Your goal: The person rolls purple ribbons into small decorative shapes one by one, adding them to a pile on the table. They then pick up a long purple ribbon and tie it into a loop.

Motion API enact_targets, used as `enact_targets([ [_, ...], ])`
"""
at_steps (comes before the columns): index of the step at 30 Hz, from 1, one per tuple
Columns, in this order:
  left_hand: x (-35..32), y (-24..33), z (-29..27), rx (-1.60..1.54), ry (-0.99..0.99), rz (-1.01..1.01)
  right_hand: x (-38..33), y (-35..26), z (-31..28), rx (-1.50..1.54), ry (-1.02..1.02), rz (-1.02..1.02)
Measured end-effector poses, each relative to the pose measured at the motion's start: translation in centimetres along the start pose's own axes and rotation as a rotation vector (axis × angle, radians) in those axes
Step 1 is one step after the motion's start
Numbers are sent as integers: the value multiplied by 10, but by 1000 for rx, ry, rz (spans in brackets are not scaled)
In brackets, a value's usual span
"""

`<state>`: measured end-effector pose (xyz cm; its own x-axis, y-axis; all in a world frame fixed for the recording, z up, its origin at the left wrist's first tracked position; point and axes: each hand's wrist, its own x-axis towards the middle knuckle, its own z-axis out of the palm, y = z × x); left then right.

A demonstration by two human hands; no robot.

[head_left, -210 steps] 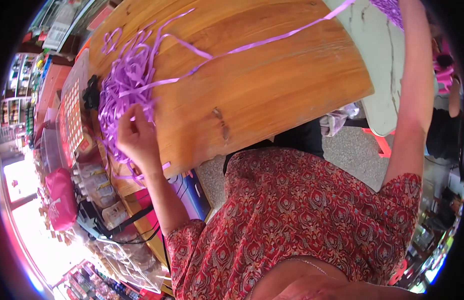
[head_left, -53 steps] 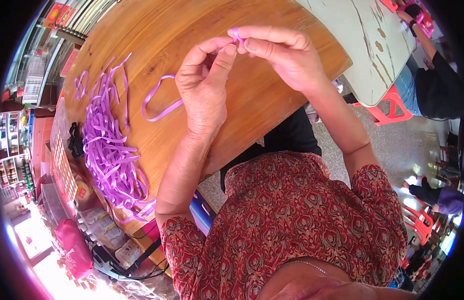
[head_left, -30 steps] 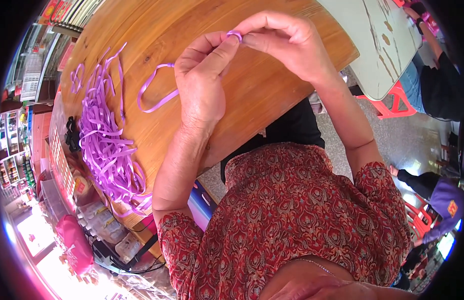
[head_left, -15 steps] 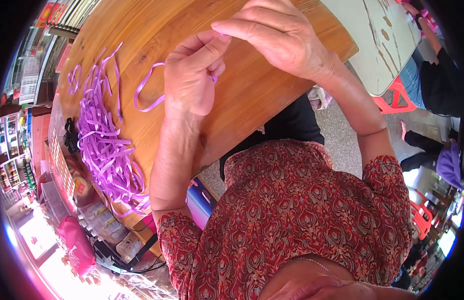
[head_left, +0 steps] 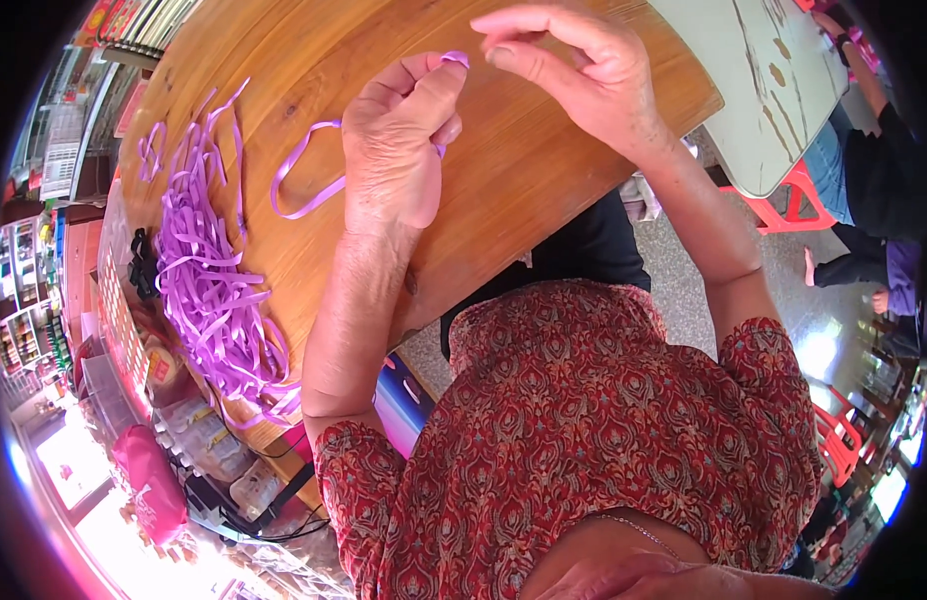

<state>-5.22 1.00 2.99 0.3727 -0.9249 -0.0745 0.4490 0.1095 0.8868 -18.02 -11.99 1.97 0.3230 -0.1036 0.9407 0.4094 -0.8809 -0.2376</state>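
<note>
The worktop was a round slab of warm brown wood with visible grain. A messy heap of purple ribbon strips lay along its left edge, and one looped purple strip trailed nearer the middle.

The left hand covers the middle of the purple ribbon strip, so its run to the pinched end cannot be followed; the wooden table is cut off at the top edge
</note>
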Motion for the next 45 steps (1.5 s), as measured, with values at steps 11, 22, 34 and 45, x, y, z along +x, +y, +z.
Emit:
enact_targets([
  [11, -4, -9, 2, 25, 23, 141, -2, -30, 14, 220, -45, 818],
  [22, -5, -6, -1, -270, -257, 129, -4, -30, 13, 940, 63, 1081],
  [34, -5, -10, -3, -214, -176, 142, 6, -26, 8, 40, 51, 60],
  [45, -3, -8, -4, -168, -180, 70, 4, -35, 2, 89, -70, 495],
])
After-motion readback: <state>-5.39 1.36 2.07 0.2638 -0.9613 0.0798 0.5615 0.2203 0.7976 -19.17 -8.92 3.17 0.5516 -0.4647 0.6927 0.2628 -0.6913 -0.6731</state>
